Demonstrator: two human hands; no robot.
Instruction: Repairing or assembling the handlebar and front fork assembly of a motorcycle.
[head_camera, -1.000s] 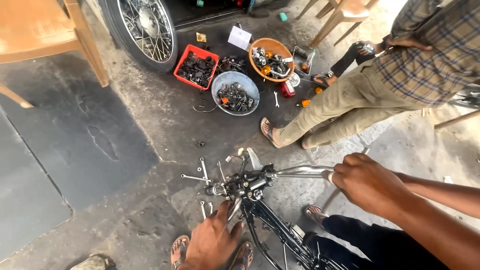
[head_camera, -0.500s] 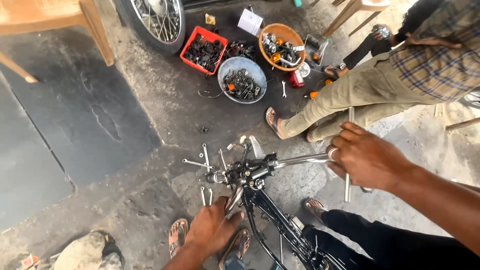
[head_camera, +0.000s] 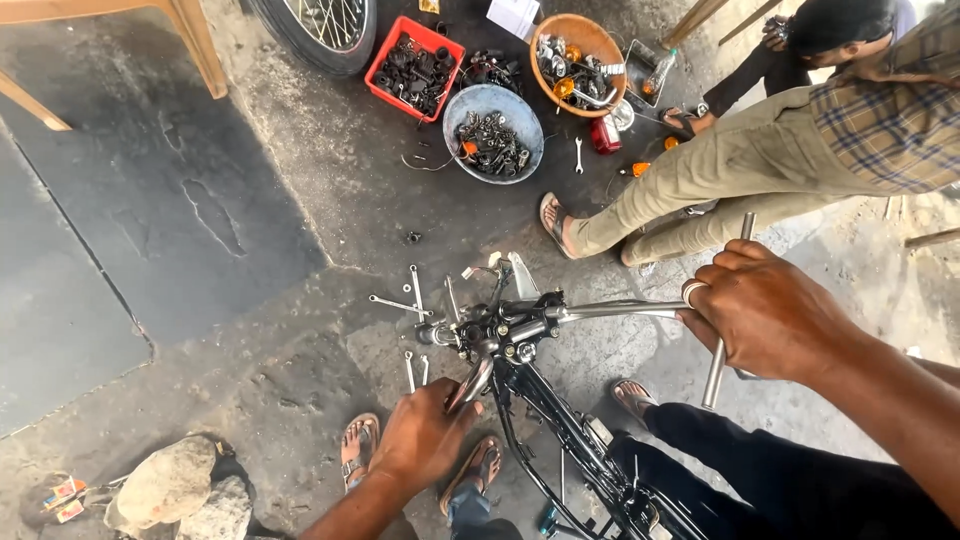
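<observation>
Handlebar (head_camera: 600, 310): chrome tube, centre of frame, mounted on a stripped black frame (head_camera: 570, 440) that runs down to the lower edge.

Right hand (head_camera: 765, 315), right of centre: closed around the bar's right end, ring on one finger, and apparently also clasping a steel rod (head_camera: 722, 320) that passes upright through the fist. The grip looks meant to brace the bar.

Left hand (head_camera: 425, 435), lower centre: fingers curled shut on the bar's left end (head_camera: 470, 385), which dips downward; likely steadying from the other side.

Feet in sandals (head_camera: 358, 450), lower centre, planted either side of the frame, straddling it.

Spanners (head_camera: 412, 300), several, loose on the concrete just left of the clamp, within reach.

Stones (head_camera: 170, 490), lower left corner.

Second person (head_camera: 800, 170), upper right: checked shirt, khaki trousers, legs stretched across the floor just beyond the bar, crowding that side.

Parts containers, upper centre: blue bowl (head_camera: 495, 105), red crate (head_camera: 415, 65), orange bowl (head_camera: 580, 45), all full of small metal pieces.

Spoked wheel (head_camera: 320, 30), top edge; wooden chair leg (head_camera: 205, 45), upper left.
</observation>
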